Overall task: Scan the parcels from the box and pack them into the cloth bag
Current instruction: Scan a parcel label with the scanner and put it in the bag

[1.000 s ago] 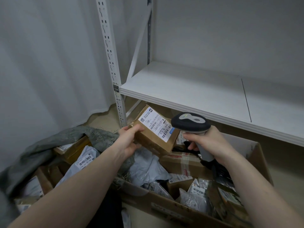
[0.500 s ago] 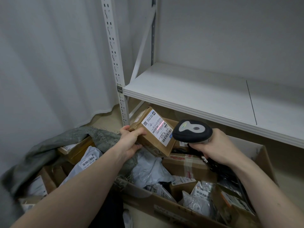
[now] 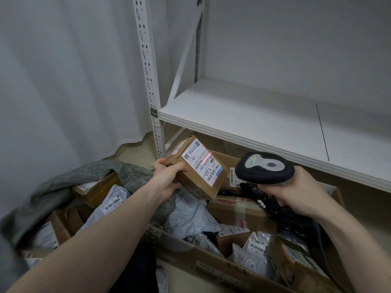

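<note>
Head view showed the left hand (image 3: 167, 176) gripping a small brown parcel (image 3: 196, 168) by its near end, thumb on top and fingers curled beneath, tilted so its white label (image 3: 203, 163) faced the scanner (image 3: 264, 168). The right hand (image 3: 300, 193) was wrapped around the scanner's handle, its head aimed at the parcel from just beside it. A thin red scan line (image 3: 206, 159) lay across the label's upper barcode.

The parcel hung above the far left corner of the cardboard box (image 3: 190, 250), which was heaped with other parcels, grey mailers and taped cartons. The cloth bag (image 3: 101, 172) lay slumped at the box's left edge, its mouth open, with several parcels inside it.

The scan looked under way, and the risks followed from that. The label carried more than one barcode, and the red line crossed only the upper one, so the wrong code might register or none at all. The parcel's tilt could spoil the read. The one-ended grip left most of the parcel's weight overhanging, so it could slip back among the unscanned parcels. The bag's limp rim might fold inward and block the drop.
</note>
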